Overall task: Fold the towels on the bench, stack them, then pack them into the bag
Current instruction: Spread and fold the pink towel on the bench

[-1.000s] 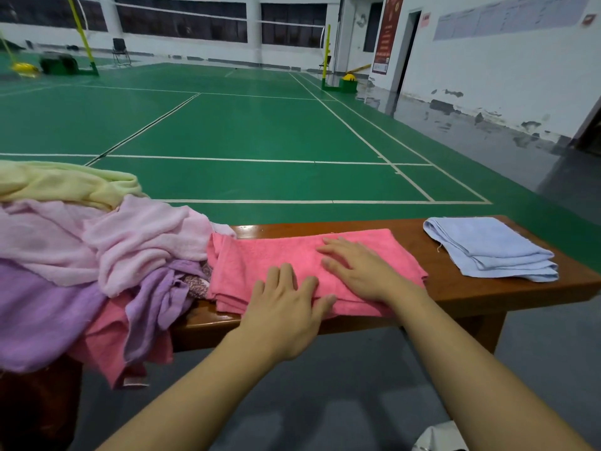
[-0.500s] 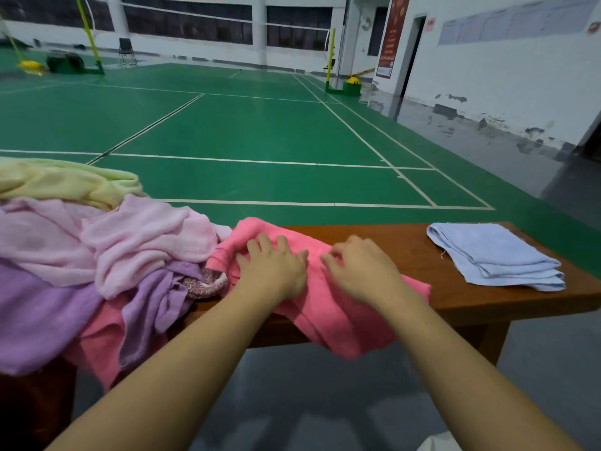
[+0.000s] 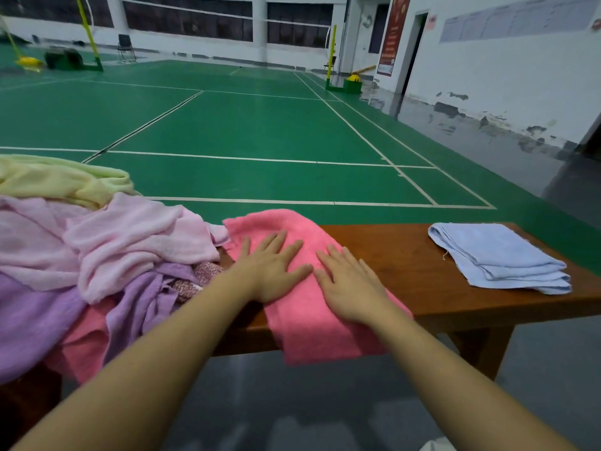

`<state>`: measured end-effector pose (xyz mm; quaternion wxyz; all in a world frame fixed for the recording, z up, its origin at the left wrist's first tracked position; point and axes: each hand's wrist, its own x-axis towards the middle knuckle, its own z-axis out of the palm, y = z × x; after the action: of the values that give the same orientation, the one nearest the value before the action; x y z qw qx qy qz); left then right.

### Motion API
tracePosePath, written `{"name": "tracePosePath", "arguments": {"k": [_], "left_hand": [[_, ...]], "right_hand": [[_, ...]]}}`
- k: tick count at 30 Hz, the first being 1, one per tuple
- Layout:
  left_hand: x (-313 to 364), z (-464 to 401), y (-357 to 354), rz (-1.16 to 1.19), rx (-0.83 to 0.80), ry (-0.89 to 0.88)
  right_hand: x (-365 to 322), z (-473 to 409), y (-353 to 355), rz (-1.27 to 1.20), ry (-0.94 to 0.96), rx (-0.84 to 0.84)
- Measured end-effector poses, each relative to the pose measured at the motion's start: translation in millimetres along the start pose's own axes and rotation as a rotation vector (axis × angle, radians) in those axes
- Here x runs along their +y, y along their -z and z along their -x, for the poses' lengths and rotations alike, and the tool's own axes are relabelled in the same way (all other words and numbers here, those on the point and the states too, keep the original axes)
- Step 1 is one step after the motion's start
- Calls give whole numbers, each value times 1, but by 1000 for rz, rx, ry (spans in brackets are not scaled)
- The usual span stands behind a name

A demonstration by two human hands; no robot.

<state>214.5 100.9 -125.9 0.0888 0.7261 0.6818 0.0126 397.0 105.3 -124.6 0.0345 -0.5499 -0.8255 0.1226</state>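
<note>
A pink towel [image 3: 312,327] lies folded across the wooden bench [image 3: 406,265], its near end hanging over the front edge. My left hand [image 3: 276,268] presses flat on its left half, fingers straight and spread. My right hand [image 3: 351,284] lies flat beside it on the right half. A folded light blue towel [image 3: 494,255] sits at the bench's right end. A heap of unfolded towels [image 3: 97,249], yellow, pale pink, purple and pink, covers the bench's left end.
Bare bench top shows between the pink and blue towels. A white object [image 3: 437,445] peeks in at the bottom edge on the grey floor. Beyond the bench stretches a green court with net posts [image 3: 331,56].
The pink towel, lying lengthwise along the bench a second ago, was gripped and turned; it now lies crosswise with one end hanging off. Both hands have gone from gripping to pressing flat.
</note>
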Motion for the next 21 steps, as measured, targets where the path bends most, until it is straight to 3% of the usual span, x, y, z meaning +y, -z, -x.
{"name": "tracePosePath", "arguments": {"k": [4,7,9,11,14,17,21], "left_hand": [[-18,-12,18,-132,89,-121],[-7,3,32,-53,255,19],[-7,17,36,-36,303,229],[-11,32,31,-41,271,330],[-10,43,18,-18,197,305],[1,44,14,85,174,251],[0,42,8,459,332,230]], "right_hand": [[-26,5,-1,-271,-145,-75],[-21,8,6,-671,-173,93],[-2,8,20,-602,-241,214],[17,6,29,-441,-343,208],[20,5,22,-260,-367,144],[15,7,15,-247,-314,181],[10,14,23,-387,-258,269]]}}
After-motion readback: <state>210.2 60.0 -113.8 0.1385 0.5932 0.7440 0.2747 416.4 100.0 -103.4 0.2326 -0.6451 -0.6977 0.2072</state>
